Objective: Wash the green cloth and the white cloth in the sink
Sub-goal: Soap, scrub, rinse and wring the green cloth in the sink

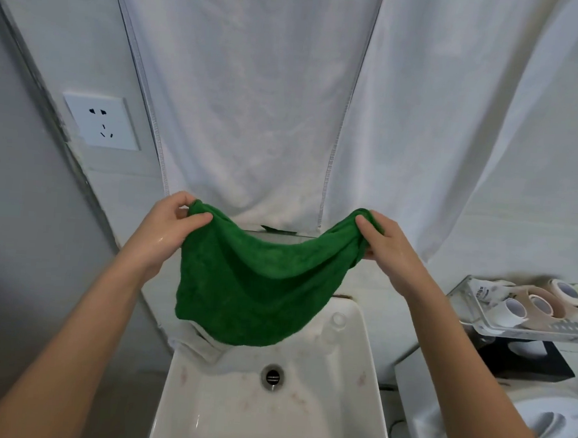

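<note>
Hands, two of them, are holding one green cloth (260, 278) up above the sink (356, 375). My left hand (168, 226) is pinching one upper corner between thumb and curled fingers, and my right hand (385, 246) is gripping the opposite corner the same way, so the cloth is sagging between them in a deep curve. It is looking thick, fuzzy and wet. Its lower edge is hanging just over the back of the basin, below both hands.

One white cloth (195, 341) is lying crumpled under my left hand, draped over the sink's back left corner, partly hidden by the green one. The sink is glossy white ceramic, squarish, with one round metal drain (272, 376) below the hanging cloth.

Beyond my hands a large white towel (246, 114) is hanging flat with stitched side hems, and it is hiding whatever is behind it. Left of my left hand one white wall socket (101, 121) is sitting on the wall. Right of my right hand one clear tray (517, 329) is holding about four rolls of tape (543, 305), beige and white.
</note>
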